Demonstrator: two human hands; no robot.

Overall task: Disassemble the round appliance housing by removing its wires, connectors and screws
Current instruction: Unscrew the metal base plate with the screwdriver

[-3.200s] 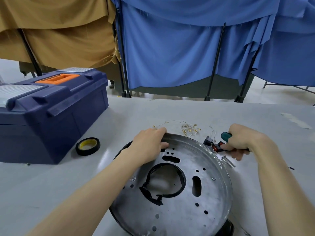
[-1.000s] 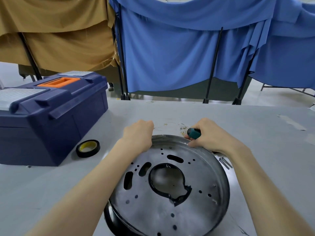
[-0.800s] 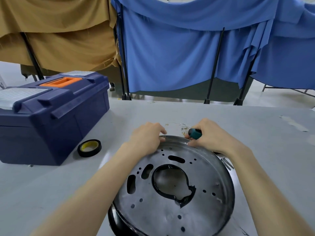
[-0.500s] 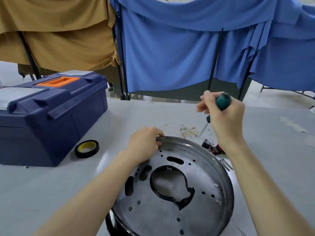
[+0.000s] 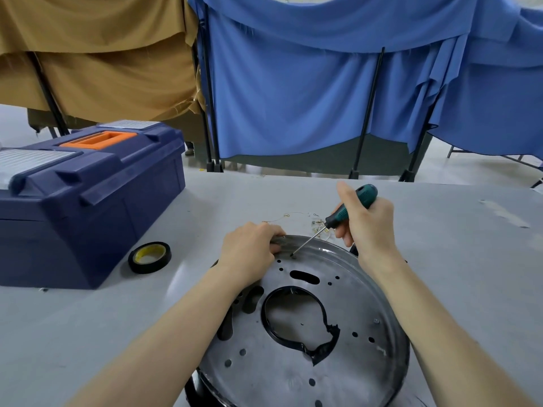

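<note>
Head view: the round metal housing [image 5: 308, 327] lies flat on the grey table [image 5: 88, 318], near its front edge. The left hand [image 5: 249, 251] curls over the housing's far rim, gripping it. The right hand [image 5: 367, 221] grips a green-handled screwdriver [image 5: 349, 208], its tip on a screw [image 5: 293, 255] near that rim. 1 blue toolbox [image 5: 88, 195] and a tape roll [image 5: 149, 257] sit left.

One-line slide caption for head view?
Right hand holds screwdriver tip on a screw; left hand grips the round housing rim.
</note>
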